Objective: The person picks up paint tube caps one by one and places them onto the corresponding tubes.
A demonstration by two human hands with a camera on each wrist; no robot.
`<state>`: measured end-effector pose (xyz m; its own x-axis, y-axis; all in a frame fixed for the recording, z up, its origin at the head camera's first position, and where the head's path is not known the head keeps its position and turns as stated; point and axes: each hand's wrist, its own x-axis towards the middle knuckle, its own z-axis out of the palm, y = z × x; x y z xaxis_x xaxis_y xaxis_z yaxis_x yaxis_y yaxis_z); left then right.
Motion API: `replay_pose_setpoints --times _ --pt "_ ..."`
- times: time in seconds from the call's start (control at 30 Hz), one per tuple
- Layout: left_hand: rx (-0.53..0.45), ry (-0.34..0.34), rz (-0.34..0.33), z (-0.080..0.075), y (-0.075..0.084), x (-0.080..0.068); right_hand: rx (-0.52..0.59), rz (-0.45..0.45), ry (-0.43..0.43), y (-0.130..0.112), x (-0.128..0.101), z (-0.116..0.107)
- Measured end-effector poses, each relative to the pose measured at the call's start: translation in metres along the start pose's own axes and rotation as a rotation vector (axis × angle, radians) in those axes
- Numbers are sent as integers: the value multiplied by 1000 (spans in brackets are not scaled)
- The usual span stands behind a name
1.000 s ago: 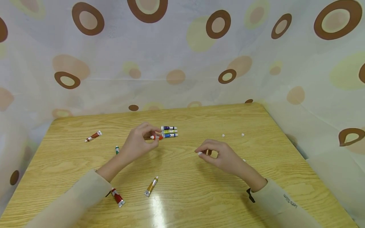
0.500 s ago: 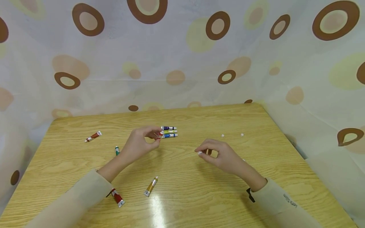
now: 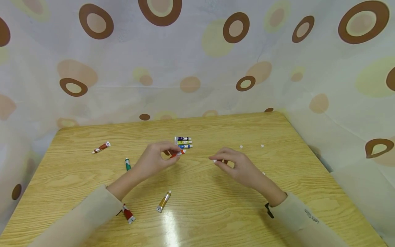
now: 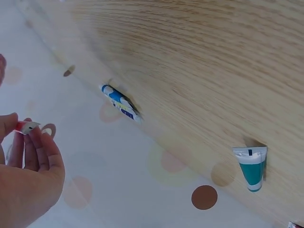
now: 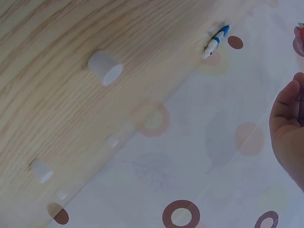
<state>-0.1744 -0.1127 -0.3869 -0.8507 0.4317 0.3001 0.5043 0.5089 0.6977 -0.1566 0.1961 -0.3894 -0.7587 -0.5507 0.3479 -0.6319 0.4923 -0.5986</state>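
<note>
Left hand [image 3: 154, 160] pinching red tube [image 3: 178, 153] above table [image 3: 277, 137]; right hand [image 3: 236, 164] pinching white cap [image 3: 215, 161], not yet fitted; three tubes [image 3: 183, 142] aligned; five scattered.

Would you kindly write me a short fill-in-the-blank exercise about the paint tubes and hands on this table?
1. The left hand pinches a small tube coloured ____.
2. The right hand pinches a small white ____ at its fingertips.
3. Three tubes lie side by side in a row, beyond the ____ hand.
4. The green tube lies on a table made of ____.

Missing words: red; cap; left; wood
</note>
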Motion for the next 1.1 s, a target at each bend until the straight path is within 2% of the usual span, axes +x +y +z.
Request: replay_pose_setpoints --times 0.23,0.47,1.1 --pt "11 -21 19 5 6 0 2 8 48 -1 2 4" --pt "4 -30 62 9 12 -3 23 -35 110 0 4 9" --pt "-15 -71 102 16 28 -6 99 11 110 -11 9 24"
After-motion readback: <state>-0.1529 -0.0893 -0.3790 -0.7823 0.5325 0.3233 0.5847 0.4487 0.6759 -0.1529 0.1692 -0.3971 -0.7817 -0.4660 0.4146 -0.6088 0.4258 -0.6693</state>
